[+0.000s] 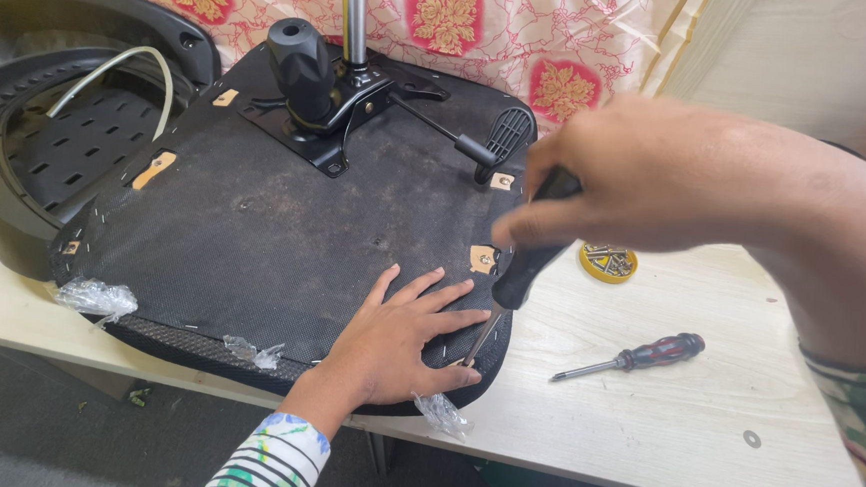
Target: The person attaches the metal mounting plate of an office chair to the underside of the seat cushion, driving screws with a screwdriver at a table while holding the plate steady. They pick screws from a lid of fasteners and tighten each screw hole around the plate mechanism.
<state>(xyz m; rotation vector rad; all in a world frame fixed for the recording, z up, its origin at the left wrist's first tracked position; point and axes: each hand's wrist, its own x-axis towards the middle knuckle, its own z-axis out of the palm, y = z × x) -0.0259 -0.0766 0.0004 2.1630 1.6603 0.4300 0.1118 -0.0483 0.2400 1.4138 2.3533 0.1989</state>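
A pale wood-grain laminate table [643, 407] is carrying an upturned office-chair seat [253, 233], a broad pad covered underneath in black woven fabric, which is lying flat with its near edge overhanging the table's front. A black metal tilt mechanism with a chrome post [338, 77] is sitting bolted at the seat's far side. The right hand [647, 176] is hovering over the seat's right edge, fingers curled tightly around the black handle of a screwdriver [527, 264] whose tip is angling down near the seat's rim. The left hand [402, 337] is pressing flat on the fabric, fingers spread open, just beside that tip. Being so near, a slipping blade could jab those fingers, and the overhanging seat could tip. A second red-and-black screwdriver [636, 356] is lying loose nearby, beyond it a small yellow lid of screws [607, 262].
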